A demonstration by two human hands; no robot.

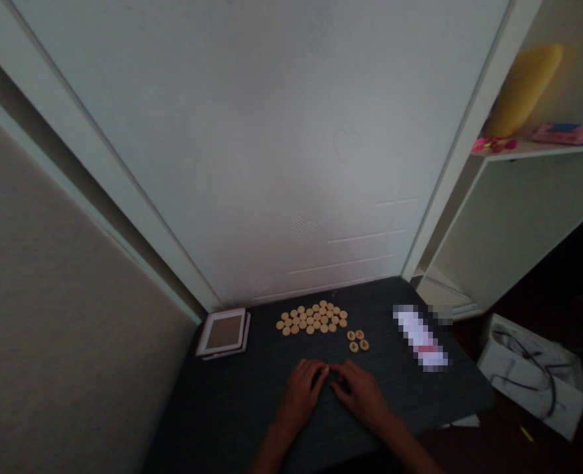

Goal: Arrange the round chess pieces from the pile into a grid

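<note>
Pinching disc (326, 370): left hand (300, 387); right hand (361, 390) alongside, grip unclear; four discs (354, 347) carry characters (unreadably small).

Blank discs (309, 321): round, pale, flat, clustered. Marked discs (354, 347): qty. 4, flat, nr. cluster's R end, one char. red. Held disc (326, 370): mostly hidden.

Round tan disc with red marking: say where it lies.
The round tan disc lies right of centre in the head view, upper right of four discs, beyond the right hand.

4 discs (354, 346) block ahead, but near-left tabletop (212, 411) is free.
</note>
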